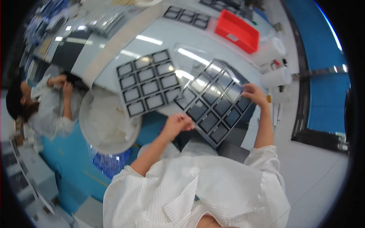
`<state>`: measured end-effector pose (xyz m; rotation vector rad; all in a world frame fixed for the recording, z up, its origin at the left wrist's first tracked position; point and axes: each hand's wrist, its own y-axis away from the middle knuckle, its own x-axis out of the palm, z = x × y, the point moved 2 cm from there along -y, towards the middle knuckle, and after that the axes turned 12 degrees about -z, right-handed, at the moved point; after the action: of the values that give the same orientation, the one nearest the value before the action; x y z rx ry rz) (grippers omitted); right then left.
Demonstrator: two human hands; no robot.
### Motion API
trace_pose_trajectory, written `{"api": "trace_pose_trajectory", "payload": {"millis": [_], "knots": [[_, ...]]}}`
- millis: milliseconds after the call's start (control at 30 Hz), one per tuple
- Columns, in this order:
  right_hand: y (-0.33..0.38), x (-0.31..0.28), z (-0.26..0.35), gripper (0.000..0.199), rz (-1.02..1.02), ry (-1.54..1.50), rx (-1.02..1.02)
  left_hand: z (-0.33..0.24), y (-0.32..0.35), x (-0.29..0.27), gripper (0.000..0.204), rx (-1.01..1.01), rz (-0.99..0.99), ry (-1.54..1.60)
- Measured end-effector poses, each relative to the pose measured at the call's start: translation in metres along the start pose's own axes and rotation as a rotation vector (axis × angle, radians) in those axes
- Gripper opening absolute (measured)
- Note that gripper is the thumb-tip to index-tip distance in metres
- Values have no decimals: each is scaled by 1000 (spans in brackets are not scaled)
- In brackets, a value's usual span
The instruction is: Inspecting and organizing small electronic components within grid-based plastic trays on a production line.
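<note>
A sheet of dark, glossy rectangular panes in a black grid frame (209,121) lies tilted in front of me, overhanging the table's near edge. My right hand (255,94) pinches its right-hand edge. Beside its lower left edge, my left hand (178,124) has its fingers curled together; whether they hold anything is too small to tell. Left of it lies a second black grid sheet with pale panes (151,86), its right corner close to the first. Clear film or plastic (190,51) shows behind the dark-paned sheet.
A red plastic bin (237,32) stands at the far right, beside white rolls or tubs (276,77). Another grid sheet (187,17) lies at the back. A large white lined bin (110,121) stands at the left of the table. Beyond it sits another person (49,98).
</note>
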<state>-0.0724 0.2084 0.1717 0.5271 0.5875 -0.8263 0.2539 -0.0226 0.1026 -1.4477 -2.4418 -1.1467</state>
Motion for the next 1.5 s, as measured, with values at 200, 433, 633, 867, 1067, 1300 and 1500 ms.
{"api": "trace_pose_trajectory", "payload": {"millis": [200,433,633,867,1067,1300,1500], "knots": [[115,80,79,76,161,286,-198,39,-9,57,16,67,171,-96],[138,53,104,84,39,165,-183,-7,-37,115,12,546,538,-299],[133,25,117,63,103,205,-280,-24,-46,134,14,564,709,-303],[140,27,140,33,-8,436,-170,-12,-50,112,21,503,663,-315],[146,25,134,22,-297,451,-281,24,-38,84,24,302,555,-277],[161,44,159,26,-290,388,-267,-4,-30,91,23,112,401,-101],[163,57,167,38,-229,629,-196,-19,-51,66,26,17,331,64]]}}
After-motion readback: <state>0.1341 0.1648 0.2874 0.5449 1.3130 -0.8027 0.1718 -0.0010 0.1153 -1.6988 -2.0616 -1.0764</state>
